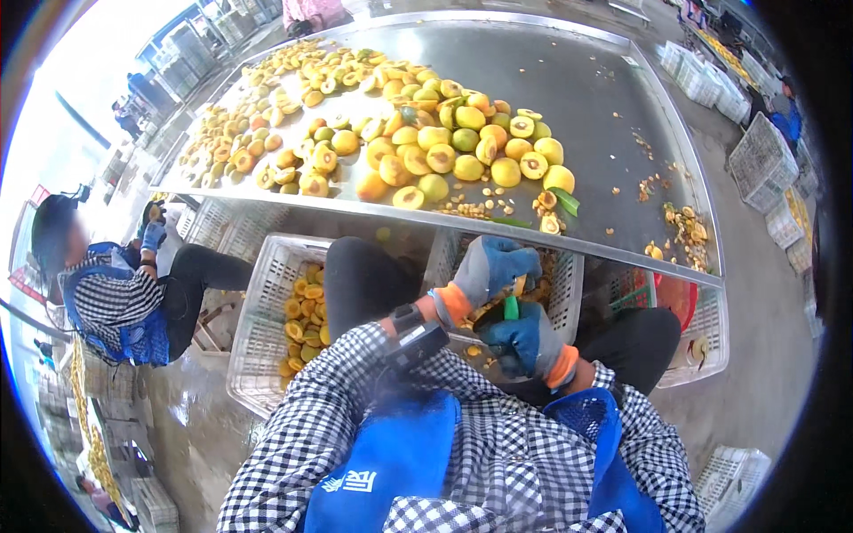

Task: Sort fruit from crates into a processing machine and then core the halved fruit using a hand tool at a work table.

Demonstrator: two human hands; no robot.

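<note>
My left hand (499,266), in a blue and grey glove with an orange cuff, is closed around a piece of yellow peach (519,286), mostly hidden by the fingers. Just below it, my right hand (522,342), gloved alike, grips a small knife by its green handle (511,307); the dark blade is partly hidden. Both hands are over a white crate (566,293) between my knees, with peach bits and scraps inside. Beyond them, a heap of yellow peaches (435,158), whole and halved, covers the left and middle of a metal table (569,84).
By my left leg stands a white crate (258,342) of peach halves. Pits and scraps (686,233) lie at the table's right end, above a red basin (677,300). A co-worker (115,293) sits at the left. Stacked crates (764,164) line the right side.
</note>
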